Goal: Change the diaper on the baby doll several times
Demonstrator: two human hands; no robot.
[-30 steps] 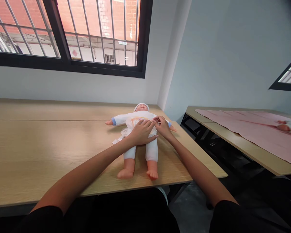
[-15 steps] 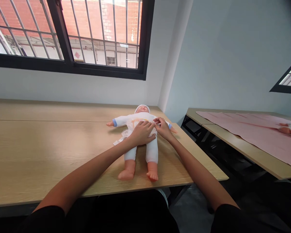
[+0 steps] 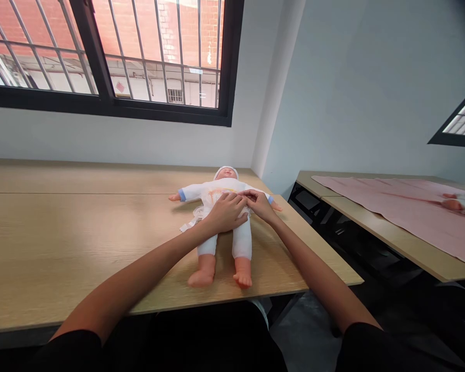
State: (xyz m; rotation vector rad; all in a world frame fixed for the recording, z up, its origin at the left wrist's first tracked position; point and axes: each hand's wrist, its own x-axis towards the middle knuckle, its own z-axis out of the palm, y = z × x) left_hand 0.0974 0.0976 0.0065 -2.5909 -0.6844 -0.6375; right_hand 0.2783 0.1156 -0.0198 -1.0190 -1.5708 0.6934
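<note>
A baby doll (image 3: 225, 188) lies on its back on a pale wooden table (image 3: 81, 243), its head away from me and its bare feet towards me. It wears a white cap and a white top with blue cuffs, with loose white cloth showing at its left side. My left hand (image 3: 227, 213) lies across the doll's belly on the white top, and its palm is hidden. My right hand (image 3: 259, 204) is at the doll's chest, its fingertips pinching the front of the top close to my left hand.
To the right, past a dark gap, stands a second table (image 3: 406, 248) covered by a pink cloth (image 3: 395, 206). A second doll (image 3: 463, 203) lies partly in view on that cloth. A barred window (image 3: 112, 57) and a wall rise behind the table.
My right fingertips have closed in towards my left hand on the doll's top. The doll stays in place, and the view has shifted only slightly.
</note>
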